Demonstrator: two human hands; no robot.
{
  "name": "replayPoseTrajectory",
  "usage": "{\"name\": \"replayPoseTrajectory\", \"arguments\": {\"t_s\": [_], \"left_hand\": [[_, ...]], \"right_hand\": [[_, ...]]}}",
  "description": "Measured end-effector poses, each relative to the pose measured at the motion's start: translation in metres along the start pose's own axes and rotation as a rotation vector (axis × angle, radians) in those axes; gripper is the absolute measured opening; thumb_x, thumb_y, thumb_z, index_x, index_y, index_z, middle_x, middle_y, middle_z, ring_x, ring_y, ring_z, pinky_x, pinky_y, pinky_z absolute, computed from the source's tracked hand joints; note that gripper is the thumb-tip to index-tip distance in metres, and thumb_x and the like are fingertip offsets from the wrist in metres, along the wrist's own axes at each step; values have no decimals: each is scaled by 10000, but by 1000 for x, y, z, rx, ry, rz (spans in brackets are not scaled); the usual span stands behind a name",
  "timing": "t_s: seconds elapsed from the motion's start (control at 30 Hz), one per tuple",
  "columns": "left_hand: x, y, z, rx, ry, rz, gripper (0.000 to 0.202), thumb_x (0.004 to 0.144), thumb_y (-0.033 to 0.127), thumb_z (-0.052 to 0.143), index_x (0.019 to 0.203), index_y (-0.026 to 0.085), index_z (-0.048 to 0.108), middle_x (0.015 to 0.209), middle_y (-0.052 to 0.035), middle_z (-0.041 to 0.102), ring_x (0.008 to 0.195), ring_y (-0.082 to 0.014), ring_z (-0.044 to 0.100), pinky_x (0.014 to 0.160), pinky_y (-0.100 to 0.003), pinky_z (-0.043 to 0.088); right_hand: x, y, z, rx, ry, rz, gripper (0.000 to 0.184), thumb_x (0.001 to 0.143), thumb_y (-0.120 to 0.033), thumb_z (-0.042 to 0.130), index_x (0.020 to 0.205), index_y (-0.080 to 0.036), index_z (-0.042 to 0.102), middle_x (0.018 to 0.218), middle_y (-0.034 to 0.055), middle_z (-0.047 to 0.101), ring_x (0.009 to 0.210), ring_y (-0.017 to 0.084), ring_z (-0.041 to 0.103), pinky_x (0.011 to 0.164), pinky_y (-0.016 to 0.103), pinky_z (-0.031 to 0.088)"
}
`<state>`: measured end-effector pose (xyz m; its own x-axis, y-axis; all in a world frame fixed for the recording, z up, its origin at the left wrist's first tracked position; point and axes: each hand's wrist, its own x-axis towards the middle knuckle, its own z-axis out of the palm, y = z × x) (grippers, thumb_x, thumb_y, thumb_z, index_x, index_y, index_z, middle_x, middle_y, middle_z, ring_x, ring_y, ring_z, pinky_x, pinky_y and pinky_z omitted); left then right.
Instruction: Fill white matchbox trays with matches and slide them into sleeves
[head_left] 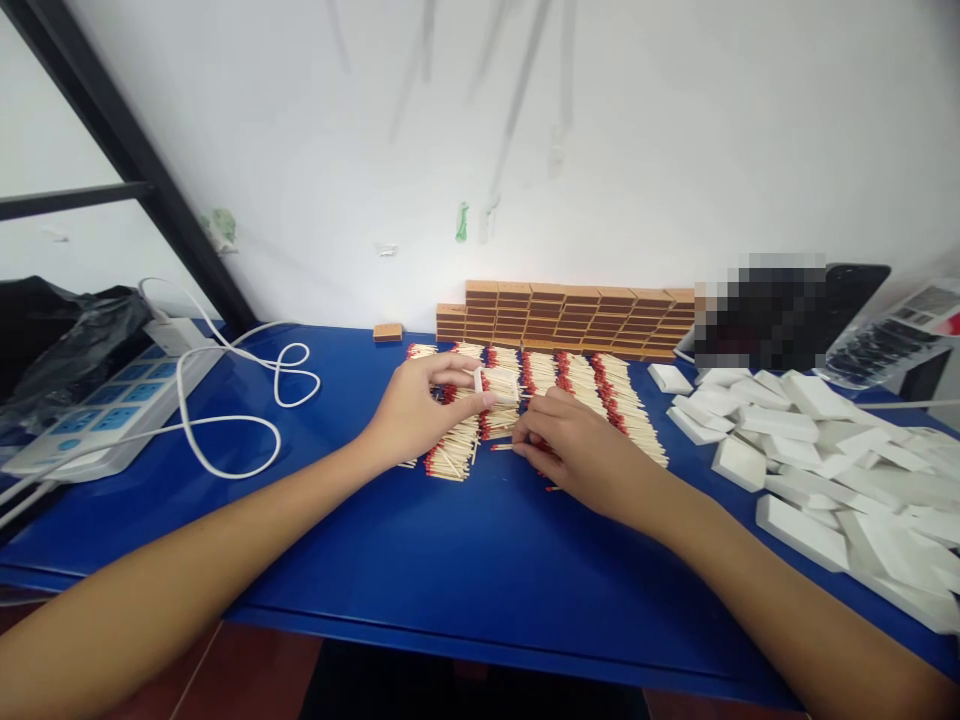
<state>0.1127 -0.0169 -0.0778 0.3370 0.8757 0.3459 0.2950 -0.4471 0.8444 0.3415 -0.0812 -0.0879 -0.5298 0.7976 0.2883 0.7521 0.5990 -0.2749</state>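
Observation:
My left hand [420,405] grips a small white matchbox tray [498,401] between thumb and fingers, with several matches lying inside it. Close to the tray's right end, my right hand [564,435] is closed, its fingers curled. A thin pale match [526,396] shows at those fingertips; the rest of the grip is hidden. Beneath and around both hands, rows of loose red-headed matches [626,410] lie on the blue table. One stray match [501,448] lies beside my right fingers.
Brown matchboxes [562,318] stand stacked along the wall, with one single matchbox [388,333] to their left. White empty trays [817,440] are heaped at the right, near a dark phone [855,310]. A power strip [112,410] and white cable [225,415] occupy the left.

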Motion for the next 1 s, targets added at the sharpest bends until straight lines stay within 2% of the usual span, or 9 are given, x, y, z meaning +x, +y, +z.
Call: {"name": "replayPoseTrajectory", "arguments": {"t_s": [0.1, 0.3, 0.37, 0.5, 0.63, 0.87, 1.0], "left_hand": [[-1, 0, 0, 5, -3, 9, 444, 735, 408, 912, 1086, 187, 754, 1059, -89, 811, 1014, -265, 772, 1000, -417, 574], [1, -3, -3, -5, 0, 12, 424, 733, 354, 914, 1086, 189, 749, 1121, -91, 797, 1028, -243, 766, 955, -380, 585], [2, -4, -3, -4, 2, 12, 422, 735, 358, 912, 1082, 188, 744, 1118, -92, 798, 1026, -244, 766, 949, -383, 588], [0, -1, -2, 48, -28, 16, 423, 744, 410, 905, 1073, 199, 743, 1043, -80, 811, 1021, -259, 765, 1002, -424, 566], [-7, 8, 2, -19, -121, 3, 412, 747, 401, 906, 1074, 212, 743, 1002, -64, 814, 972, -245, 775, 891, -369, 612], [-14, 14, 5, -32, -175, 26, 411, 746, 390, 909, 1076, 213, 738, 1056, -62, 801, 973, -232, 774, 787, -307, 614], [-13, 15, 4, -50, -182, 2, 418, 746, 376, 912, 1085, 209, 734, 981, -52, 807, 947, -227, 777, 808, -312, 613]], "right_hand": [[1, -1, 1, -21, 9, -25, 177, 989, -107, 567, 844, -201, 604, 867, 69, 625, 880, 238, 537, 763, 370, 460], [1, -6, -1, -21, 8, -60, 180, 1019, -124, 530, 862, -203, 569, 895, 75, 621, 900, 241, 535, 787, 380, 461], [2, -6, -5, 16, 71, -50, 157, 1034, -151, 531, 893, -211, 569, 905, 70, 617, 905, 240, 531, 788, 380, 455], [4, -2, -14, 9, 290, -34, 108, 1042, -185, 541, 947, -224, 572, 902, 61, 617, 871, 236, 514, 794, 395, 438], [5, -2, -17, -75, 411, -29, 106, 1031, -163, 538, 955, -226, 576, 877, 67, 611, 851, 245, 498, 738, 388, 408], [5, -2, -12, -62, 377, -60, 111, 1046, -180, 536, 949, -228, 565, 893, 69, 624, 858, 245, 509, 784, 405, 423], [5, -4, -14, -51, 422, -43, 82, 1045, -179, 535, 994, -229, 575, 890, 59, 613, 849, 235, 528, 768, 390, 421]]}}
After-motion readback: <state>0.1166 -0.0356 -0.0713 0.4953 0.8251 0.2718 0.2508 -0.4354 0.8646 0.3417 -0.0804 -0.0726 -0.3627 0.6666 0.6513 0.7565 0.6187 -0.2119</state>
